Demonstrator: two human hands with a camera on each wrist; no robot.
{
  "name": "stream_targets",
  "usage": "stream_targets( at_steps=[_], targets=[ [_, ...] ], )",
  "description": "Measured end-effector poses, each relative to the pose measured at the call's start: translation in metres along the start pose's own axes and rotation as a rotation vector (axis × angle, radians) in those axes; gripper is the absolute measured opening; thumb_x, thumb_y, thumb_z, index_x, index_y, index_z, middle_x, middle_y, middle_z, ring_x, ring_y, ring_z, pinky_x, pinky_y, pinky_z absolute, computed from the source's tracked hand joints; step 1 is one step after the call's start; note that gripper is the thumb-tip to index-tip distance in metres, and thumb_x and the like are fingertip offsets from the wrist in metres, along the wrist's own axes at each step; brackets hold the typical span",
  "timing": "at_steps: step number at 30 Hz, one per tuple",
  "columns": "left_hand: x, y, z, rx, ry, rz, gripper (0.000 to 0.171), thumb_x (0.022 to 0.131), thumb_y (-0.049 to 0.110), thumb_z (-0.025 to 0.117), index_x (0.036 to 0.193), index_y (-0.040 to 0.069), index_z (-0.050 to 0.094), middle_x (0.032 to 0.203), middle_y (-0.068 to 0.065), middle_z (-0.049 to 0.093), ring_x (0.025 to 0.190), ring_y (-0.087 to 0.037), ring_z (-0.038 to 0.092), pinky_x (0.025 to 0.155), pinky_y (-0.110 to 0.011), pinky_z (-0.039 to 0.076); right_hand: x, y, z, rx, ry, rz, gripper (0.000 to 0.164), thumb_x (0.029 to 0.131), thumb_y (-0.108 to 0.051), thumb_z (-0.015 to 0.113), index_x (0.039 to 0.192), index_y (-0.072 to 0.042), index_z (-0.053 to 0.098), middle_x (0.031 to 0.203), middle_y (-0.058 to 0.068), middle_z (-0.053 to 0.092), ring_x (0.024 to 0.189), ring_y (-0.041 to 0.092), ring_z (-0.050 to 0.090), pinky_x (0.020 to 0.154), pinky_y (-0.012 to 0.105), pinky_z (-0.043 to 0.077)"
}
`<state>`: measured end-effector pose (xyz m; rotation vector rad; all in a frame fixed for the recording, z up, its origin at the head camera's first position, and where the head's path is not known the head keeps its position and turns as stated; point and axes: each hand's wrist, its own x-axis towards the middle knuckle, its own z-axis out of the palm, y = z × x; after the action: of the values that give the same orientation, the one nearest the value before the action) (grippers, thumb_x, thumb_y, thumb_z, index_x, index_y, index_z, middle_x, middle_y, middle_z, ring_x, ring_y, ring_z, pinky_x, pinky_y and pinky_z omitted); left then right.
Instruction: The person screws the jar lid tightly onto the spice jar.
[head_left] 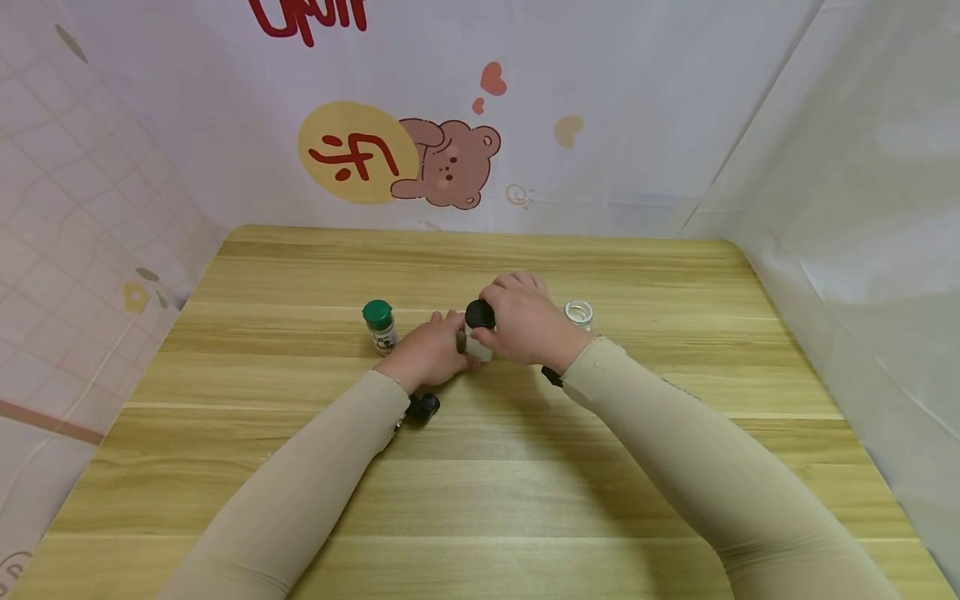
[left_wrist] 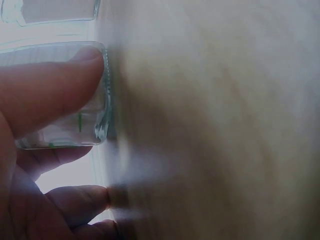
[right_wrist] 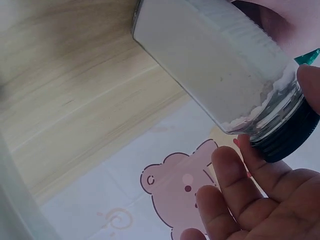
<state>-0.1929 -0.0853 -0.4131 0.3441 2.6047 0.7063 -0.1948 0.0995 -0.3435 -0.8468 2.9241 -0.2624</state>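
A clear glass jar of white powder (right_wrist: 215, 65) with a black screw lid (head_left: 480, 314) stands between both hands near the table's middle. My left hand (head_left: 431, 350) grips the jar low on its body. In the left wrist view its thumb (left_wrist: 55, 90) lies across the glass close to the jar's base, with the fingers on the other side. From above, my right hand (head_left: 528, 317) holds the black lid. Its thumb and index finger are at the lid's rim in the right wrist view, and the other fingers are spread and partly bent beside it.
A small jar with a green lid (head_left: 378, 315) stands left of my left hand. Behind my right wrist is a clear glass jar (head_left: 578, 314) without a lid, partly covered by the hand. The wooden table (head_left: 480, 500) meets printed cloth walls at its back and sides.
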Motion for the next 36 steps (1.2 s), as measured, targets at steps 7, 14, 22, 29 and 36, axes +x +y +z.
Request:
stream_targets(
  at_steps=[7,14,22,29,36],
  targets=[
    [0.0002,-0.0003,0.0004,-0.001,-0.001,0.001,0.083,0.098,0.046,0.074,0.167,0.028,0.031,0.174,-0.016,0.024,0.163,-0.044,0.013,0.128,-0.062,0.027,-0.0007,0.0007,0.0004,-0.006,0.012,-0.005,0.054,0.098,-0.046,0.072,0.132,-0.006,0.067,0.135,0.012,0.064,0.132,0.036,0.050,0.117,0.053,0.037],
    [-0.0010,-0.0001,0.0002,0.010,-0.002,-0.002,0.082,0.099,0.046,0.072,0.167,0.029,0.031,0.174,-0.015,0.025,0.163,-0.044,0.013,0.128,-0.063,0.026,-0.0011,0.0030,-0.0006,0.014,0.012,-0.027,0.056,0.096,-0.039,0.074,0.142,-0.010,0.062,0.139,0.013,0.061,0.137,0.038,0.047,0.120,0.056,0.035],
    [-0.0011,0.0001,-0.0003,0.001,-0.007,0.006,0.081,0.099,0.045,0.073,0.167,0.029,0.031,0.174,-0.016,0.025,0.163,-0.044,0.013,0.128,-0.063,0.026,-0.0012,0.0032,-0.0011,0.010,0.010,-0.033,0.042,0.098,-0.036,0.074,0.131,-0.011,0.069,0.132,0.011,0.063,0.133,0.037,0.049,0.119,0.056,0.036],
    [-0.0010,0.0017,-0.0009,0.004,-0.007,0.002,0.082,0.099,0.044,0.073,0.167,0.026,0.032,0.174,-0.017,0.025,0.163,-0.044,0.013,0.128,-0.062,0.026,-0.0007,0.0025,-0.0007,-0.004,0.003,-0.014,0.044,0.099,-0.042,0.074,0.127,-0.008,0.070,0.133,0.011,0.064,0.133,0.036,0.048,0.118,0.054,0.036],
    [-0.0006,0.0012,-0.0003,0.002,0.001,0.010,0.081,0.098,0.043,0.074,0.166,0.026,0.033,0.173,-0.018,0.025,0.162,-0.045,0.013,0.128,-0.063,0.025,-0.0015,0.0029,-0.0016,0.002,0.007,-0.003,0.056,0.096,-0.046,0.076,0.135,-0.007,0.066,0.137,0.013,0.063,0.134,0.037,0.048,0.118,0.054,0.036]
  ],
)
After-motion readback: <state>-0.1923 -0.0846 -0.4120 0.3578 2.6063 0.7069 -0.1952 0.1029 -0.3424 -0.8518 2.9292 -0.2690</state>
